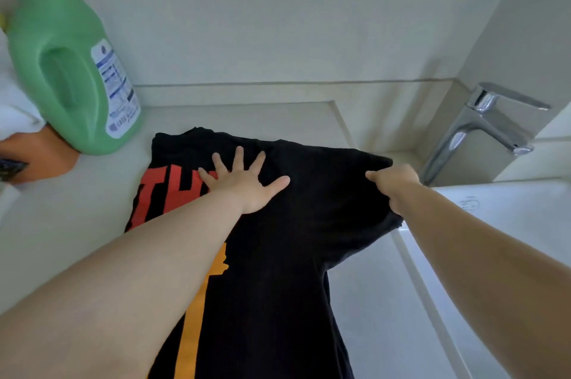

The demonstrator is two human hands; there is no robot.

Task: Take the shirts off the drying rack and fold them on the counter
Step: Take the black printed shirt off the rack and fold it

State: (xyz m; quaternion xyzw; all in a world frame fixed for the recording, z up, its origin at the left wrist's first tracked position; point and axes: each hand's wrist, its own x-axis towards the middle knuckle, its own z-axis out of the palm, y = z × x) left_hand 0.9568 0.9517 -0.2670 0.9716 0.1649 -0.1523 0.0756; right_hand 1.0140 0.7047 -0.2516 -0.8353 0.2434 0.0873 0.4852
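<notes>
A black shirt (296, 224) with red and orange print lies lengthwise on the pale counter (71, 215), its lower part running out of the bottom of the view. My left hand (244, 184) presses flat on the shirt's upper middle, fingers spread. My right hand (395, 187) is closed on the shirt's right edge, near the sleeve, where the fabric bunches and lifts slightly. The drying rack is not in view.
A green detergent bottle (71, 76) stands at the back left, with an orange object (40, 153) and white cloth (15, 103) beside it. A chrome tap (482, 128) and the white sink basin (500, 224) lie to the right. A wall closes the back.
</notes>
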